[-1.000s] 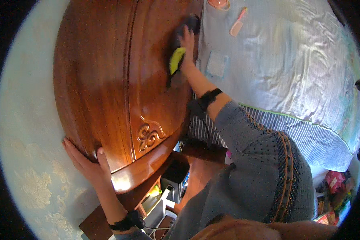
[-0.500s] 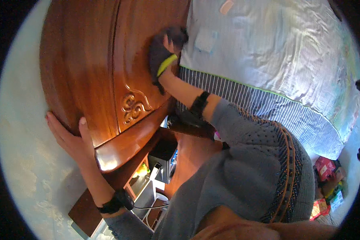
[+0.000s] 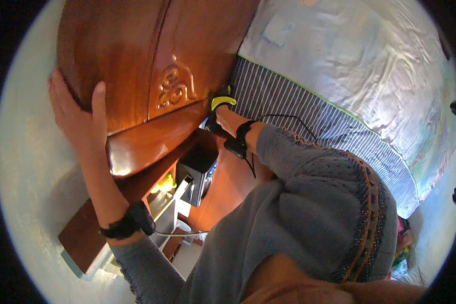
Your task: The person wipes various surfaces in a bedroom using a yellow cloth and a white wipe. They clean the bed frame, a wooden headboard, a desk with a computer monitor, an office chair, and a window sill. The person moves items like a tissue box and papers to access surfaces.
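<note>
A glossy brown wooden panel (image 3: pixel 126 55) with a carved scroll ornament (image 3: pixel 173 90) stands at the upper left. My left hand (image 3: pixel 78 109) rests at its left edge, fingers stretched out beside the wall and thumb apart on the panel's face. Beside the panel's lower right corner, next to the bed, my right hand (image 3: pixel 222 115) is partly hidden behind a dark cloth with a yellow-green trim (image 3: pixel 223 102). The hand is closed on this cloth, though most of its fingers are out of sight. Each wrist wears a black strap with a small box.
Right of the panel lies a bed with a pale sheet (image 3: pixel 339 55) and a striped border (image 3: pixel 309 109). Below the panel are a wooden ledge (image 3: pixel 152 137), a black box-shaped device (image 3: pixel 195 164), a shelf with bright items and a white cable (image 3: pixel 180 234). A pale wall (image 3: pixel 25 152) borders the left.
My right hand has moved with the dark cloth down the panel, from above the carving to its lower right corner. The left hand stays at the panel's edge. My view has shifted.
</note>
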`<control>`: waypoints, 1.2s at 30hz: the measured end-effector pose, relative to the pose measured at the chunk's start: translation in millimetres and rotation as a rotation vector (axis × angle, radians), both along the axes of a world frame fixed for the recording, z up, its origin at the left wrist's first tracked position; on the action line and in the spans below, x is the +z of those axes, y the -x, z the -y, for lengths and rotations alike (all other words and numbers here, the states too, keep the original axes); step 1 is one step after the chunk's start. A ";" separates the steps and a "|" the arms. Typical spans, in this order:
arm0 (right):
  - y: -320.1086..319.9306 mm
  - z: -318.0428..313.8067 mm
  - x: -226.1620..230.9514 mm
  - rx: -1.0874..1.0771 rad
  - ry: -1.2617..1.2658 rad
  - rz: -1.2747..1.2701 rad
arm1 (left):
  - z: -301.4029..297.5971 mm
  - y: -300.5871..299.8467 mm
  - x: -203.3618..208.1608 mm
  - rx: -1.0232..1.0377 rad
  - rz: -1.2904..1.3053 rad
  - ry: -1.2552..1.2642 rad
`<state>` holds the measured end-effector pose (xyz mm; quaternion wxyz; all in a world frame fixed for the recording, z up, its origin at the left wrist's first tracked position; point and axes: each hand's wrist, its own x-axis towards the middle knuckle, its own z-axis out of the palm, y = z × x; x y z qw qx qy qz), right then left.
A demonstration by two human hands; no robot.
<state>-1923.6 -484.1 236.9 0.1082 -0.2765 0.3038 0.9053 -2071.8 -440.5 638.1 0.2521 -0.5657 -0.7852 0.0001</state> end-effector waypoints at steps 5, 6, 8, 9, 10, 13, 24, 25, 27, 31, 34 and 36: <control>-15.2 32.1 18.6 0.237 -0.094 -0.201 | 11.0 18.6 -6.5 -0.104 -0.009 -0.054; -11.1 31.9 22.0 0.255 -0.110 -0.208 | 10.9 19.2 -5.1 -0.123 -0.023 -0.037; 1.2 29.7 29.3 0.272 -0.142 -0.195 | 4.5 12.2 -2.0 -0.133 -0.040 -0.082; 8.3 28.0 33.2 0.268 -0.154 -0.176 | 0.2 4.2 0.4 -0.094 -0.035 -0.082; 12.6 27.1 38.2 0.264 -0.164 -0.164 | -5.6 -6.5 4.7 -0.122 -0.056 -0.079; 16.3 22.7 64.6 0.258 -0.200 -0.169 | -21.7 -29.1 2.9 -0.067 -0.206 -0.237; 24.8 -67.5 257.7 -0.104 -0.644 -0.152 | 12.9 12.6 -1.4 -0.063 0.032 -0.112; 26.0 -75.3 250.1 -0.216 -0.758 -0.256 | 12.6 11.3 -2.5 -0.026 -0.028 -0.090; 19.1 -65.0 220.0 -0.105 -1.124 0.190 | 11.3 8.6 -2.8 -0.065 0.031 -0.135; 3.0 -34.6 169.7 -0.145 -0.395 -0.194 | 17.8 -6.0 8.0 -0.023 0.103 -0.136; -21.9 -19.1 174.2 -0.082 -0.496 -0.214 | 28.1 -45.8 23.1 -0.194 0.220 -0.254; -47.4 -6.4 194.2 -0.029 -0.534 -0.251 | 54.8 -91.5 29.8 -0.293 0.202 -0.377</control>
